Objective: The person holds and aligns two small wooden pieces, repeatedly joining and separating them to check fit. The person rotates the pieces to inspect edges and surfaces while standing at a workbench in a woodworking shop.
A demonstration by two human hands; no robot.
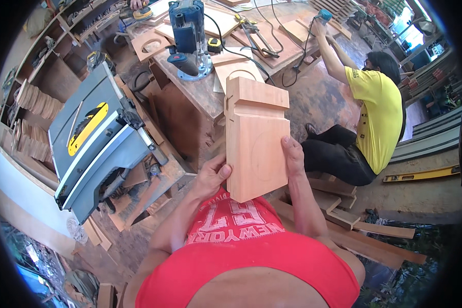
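Between my two hands, in front of my chest, I hold a thick light-brown wooden block [259, 149]. A groove cuts across it near its far end, and a faint curved pencil line shows on its broad face. My left hand [214, 176] grips the left edge low down, thumb on the side. My right hand [293, 154] clasps the right edge, its thumb on the broad face and its other fingers hidden behind. Just beyond the block, a board with a round outline [236, 69] lies on the workbench [208, 95].
A blue router [189, 38] stands on the bench, near a tape measure [214, 45] and cables. To the left is a table saw [87, 133]. At right a co-worker in a yellow shirt [380, 113] crouches, holding a teal power tool [323, 15]. Planks [364, 244] lie at lower right.
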